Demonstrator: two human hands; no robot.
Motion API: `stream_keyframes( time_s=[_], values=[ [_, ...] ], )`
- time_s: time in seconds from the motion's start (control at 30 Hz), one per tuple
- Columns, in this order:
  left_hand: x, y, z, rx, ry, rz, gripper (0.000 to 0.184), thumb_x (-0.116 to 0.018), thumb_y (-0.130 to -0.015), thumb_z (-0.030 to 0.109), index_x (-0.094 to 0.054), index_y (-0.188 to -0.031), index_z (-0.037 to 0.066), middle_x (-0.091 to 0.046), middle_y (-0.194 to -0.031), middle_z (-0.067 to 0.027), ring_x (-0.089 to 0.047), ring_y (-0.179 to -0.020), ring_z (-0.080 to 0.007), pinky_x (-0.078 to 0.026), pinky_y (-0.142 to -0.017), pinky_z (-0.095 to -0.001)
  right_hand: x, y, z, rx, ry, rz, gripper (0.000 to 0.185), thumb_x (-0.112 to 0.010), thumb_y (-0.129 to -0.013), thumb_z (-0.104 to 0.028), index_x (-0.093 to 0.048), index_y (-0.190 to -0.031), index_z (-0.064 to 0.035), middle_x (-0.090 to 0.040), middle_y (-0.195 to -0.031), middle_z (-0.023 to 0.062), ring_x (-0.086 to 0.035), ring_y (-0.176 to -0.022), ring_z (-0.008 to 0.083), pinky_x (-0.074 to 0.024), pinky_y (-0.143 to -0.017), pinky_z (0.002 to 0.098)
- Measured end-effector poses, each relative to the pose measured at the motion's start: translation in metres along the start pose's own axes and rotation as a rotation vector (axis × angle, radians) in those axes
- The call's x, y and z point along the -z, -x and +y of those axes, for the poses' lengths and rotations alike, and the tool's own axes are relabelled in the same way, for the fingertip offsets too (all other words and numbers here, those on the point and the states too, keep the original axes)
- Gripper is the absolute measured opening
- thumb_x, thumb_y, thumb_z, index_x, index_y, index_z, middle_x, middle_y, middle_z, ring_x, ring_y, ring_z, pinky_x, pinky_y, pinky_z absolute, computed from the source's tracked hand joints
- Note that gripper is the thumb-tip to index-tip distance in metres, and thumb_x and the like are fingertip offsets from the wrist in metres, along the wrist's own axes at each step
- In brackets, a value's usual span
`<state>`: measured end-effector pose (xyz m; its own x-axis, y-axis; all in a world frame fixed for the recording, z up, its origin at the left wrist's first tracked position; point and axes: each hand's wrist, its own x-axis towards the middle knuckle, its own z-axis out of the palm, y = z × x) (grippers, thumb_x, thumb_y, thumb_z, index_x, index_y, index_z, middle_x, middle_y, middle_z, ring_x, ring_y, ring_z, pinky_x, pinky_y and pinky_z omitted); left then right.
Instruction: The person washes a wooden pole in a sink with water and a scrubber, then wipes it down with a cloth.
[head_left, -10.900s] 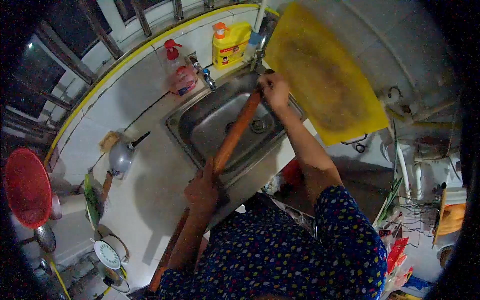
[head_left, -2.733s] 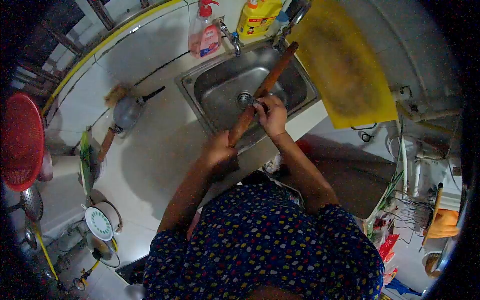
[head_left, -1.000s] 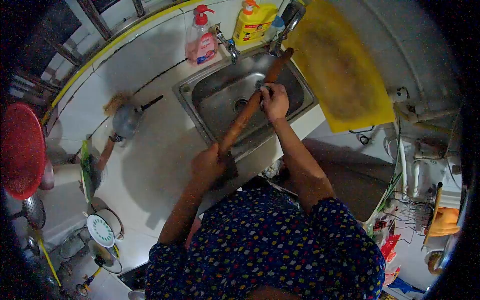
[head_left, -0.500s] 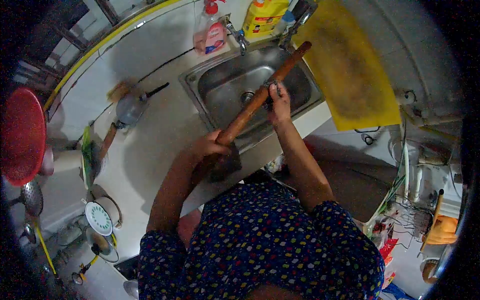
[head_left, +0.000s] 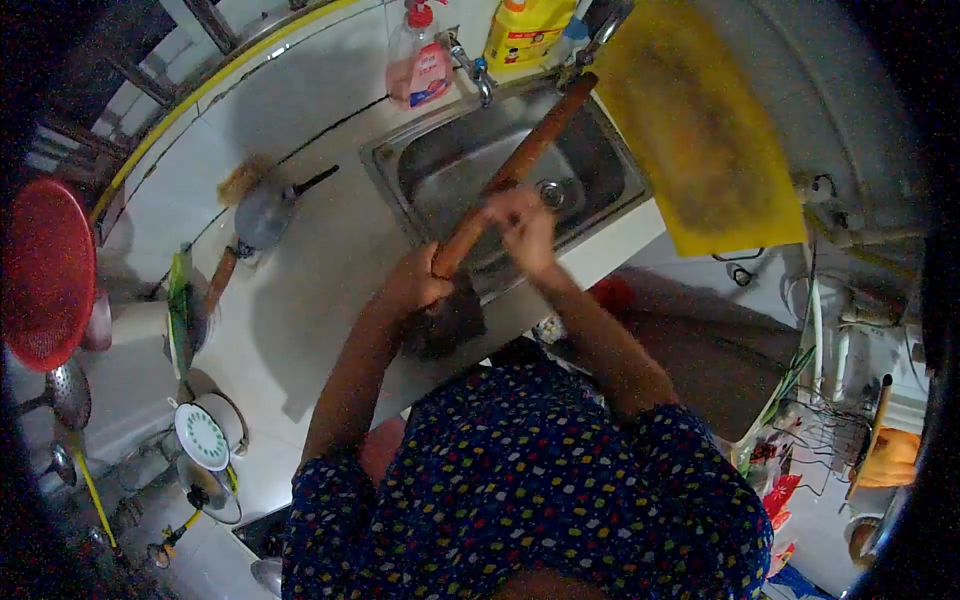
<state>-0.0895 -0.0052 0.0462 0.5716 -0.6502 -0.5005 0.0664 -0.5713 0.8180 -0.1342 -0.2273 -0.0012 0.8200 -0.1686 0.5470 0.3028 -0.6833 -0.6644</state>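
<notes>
A long brown wooden rolling pin [head_left: 536,145] slants over the sink [head_left: 425,165], its far end close to the taps. Near its lower end my left hand [head_left: 421,280] is wrapped round it. My right hand [head_left: 522,228], smeared by motion, is curled against the pin's middle. The dark, rough wad, like a scourer, seen under it earlier is now mostly hidden by the fingers. Below my left hand, a dark squarish shape [head_left: 447,325] lies over the counter edge; I cannot tell what it is.
Behind the sink are a pump bottle [head_left: 420,65], a yellow bottle [head_left: 525,38] and a tap [head_left: 482,80]. A yellow mat [head_left: 700,140] lies to the right. Leftward are a small grey pan [head_left: 264,218], a white pot [head_left: 205,437] and a red basket [head_left: 48,275].
My right hand has slid down the rolling pin, toward my left hand. The pin's far end has shifted slightly left. My left hand keeps its grip.
</notes>
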Motion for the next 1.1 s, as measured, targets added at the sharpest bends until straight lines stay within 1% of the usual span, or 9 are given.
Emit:
stream_keyframes(
  time_s=[0.07,0.2,0.4,0.57,0.77,0.87,0.97,1.03,1.1],
  values=[
    [-0.008,-0.002,-0.013,-0.109,-0.047,0.054,0.048,-0.07,-0.067,0.016,-0.054,-0.109,-0.001,-0.063,-0.088,-0.0165,-0.064,-0.078,-0.0268,-0.049,-0.066,-0.0386,-0.012,0.018,-0.048,0.052,0.04,-0.077,0.014,-0.069,-0.077,-0.008,-0.07,-0.09,-0.0043,-0.064,-0.089,0.0105,-0.061,-0.086,0.03,-0.0491,-0.075,0.0385],
    [-0.023,0.006,-0.018,-0.165,-0.209,0.266,0.054,-0.071,-0.067,0.02,-0.055,-0.114,0.002,-0.064,-0.1,-0.0213,-0.062,-0.095,-0.039,-0.048,-0.08,-0.0438,-0.003,0.016,0.0,0.049,0.22,-0.067,0.021,-0.061,-0.082,-0.022,-0.069,-0.097,-0.01,-0.062,-0.1,0.0138,-0.059,-0.095,0.036,-0.0502,-0.081,0.0446],
    [-0.028,0.016,-0.02,-0.154,-0.191,0.221,0.054,-0.071,-0.068,0.027,-0.055,-0.113,0.004,-0.064,-0.102,-0.0213,-0.061,-0.095,-0.0398,-0.048,-0.079,-0.0452,0.038,-0.038,0.009,-0.131,0.259,0.146,0.01,-0.067,-0.075,-0.001,-0.067,-0.084,-0.0044,-0.06,-0.079,0.013,-0.059,-0.073,0.0304,-0.0476,-0.068,0.0365],
    [-0.037,0.008,-0.031,-0.176,-0.197,0.271,0.051,-0.071,-0.069,0.029,-0.053,-0.111,0.006,-0.064,-0.096,-0.0213,-0.062,-0.091,-0.0399,-0.049,-0.076,-0.0468,0.002,0.018,-0.046,0.057,0.058,-0.166,0.012,-0.071,-0.072,-0.006,-0.068,-0.083,-0.0048,-0.057,-0.074,0.0131,-0.058,-0.069,0.0296,-0.0469,-0.062,0.0366],
    [-0.04,0.028,-0.014,-0.099,-0.341,0.277,0.049,-0.071,-0.07,0.029,-0.053,-0.111,0.009,-0.065,-0.092,-0.0199,-0.062,-0.088,-0.0395,-0.048,-0.073,-0.0491,0.04,-0.045,0.01,-0.252,0.439,0.04,0.007,-0.068,-0.077,-0.007,-0.067,-0.084,-0.0042,-0.06,-0.081,0.0114,-0.059,-0.069,0.0282,-0.0471,-0.062,0.0358],
    [-0.044,0.023,-0.014,-0.13,-0.324,0.276,0.046,-0.07,-0.072,0.03,-0.054,-0.109,0.009,-0.065,-0.091,-0.0195,-0.062,-0.085,-0.0399,-0.048,-0.071,-0.0495,0.017,0.001,-0.013,-0.17,0.206,-0.067,0.012,-0.069,-0.075,-0.007,-0.069,-0.087,-0.0081,-0.057,-0.079,0.0108,-0.058,-0.072,0.029,-0.047,-0.065,0.0367],
    [-0.049,0.02,-0.026,-0.123,-0.265,0.264,0.044,-0.07,-0.072,0.032,-0.055,-0.107,0.009,-0.065,-0.09,-0.0195,-0.063,-0.084,-0.0402,-0.048,-0.071,-0.049,0.007,0.026,-0.049,-0.522,-0.213,-0.274,0.012,-0.07,-0.076,-0.009,-0.07,-0.088,-0.0088,-0.057,-0.078,0.0097,-0.059,-0.074,0.0292,-0.0473,-0.066,0.0371],
    [-0.049,0.027,-0.023,-0.112,-0.233,0.23,0.044,-0.07,-0.072,0.033,-0.056,-0.106,0.009,-0.065,-0.09,-0.0194,-0.063,-0.084,-0.0401,-0.048,-0.072,-0.0487,0.017,0.017,-0.031,0.043,0.2,-0.131,0.01,-0.068,-0.078,-0.012,-0.07,-0.088,-0.0097,-0.057,-0.08,0.0103,-0.06,-0.076,0.0295,-0.0477,-0.066,0.0371],
    [-0.044,0.036,-0.007,-0.156,-0.21,0.284,0.046,-0.069,-0.073,0.036,-0.057,-0.106,0.007,-0.065,-0.092,-0.0198,-0.063,-0.086,-0.0391,-0.048,-0.073,-0.0475,0.044,-0.014,0.0,-0.152,0.38,-0.054,0.015,-0.068,-0.077,-0.015,-0.07,-0.091,-0.0093,-0.06,-0.084,0.0126,-0.061,-0.08,0.0315,-0.0498,-0.067,0.0409]
  ],
)
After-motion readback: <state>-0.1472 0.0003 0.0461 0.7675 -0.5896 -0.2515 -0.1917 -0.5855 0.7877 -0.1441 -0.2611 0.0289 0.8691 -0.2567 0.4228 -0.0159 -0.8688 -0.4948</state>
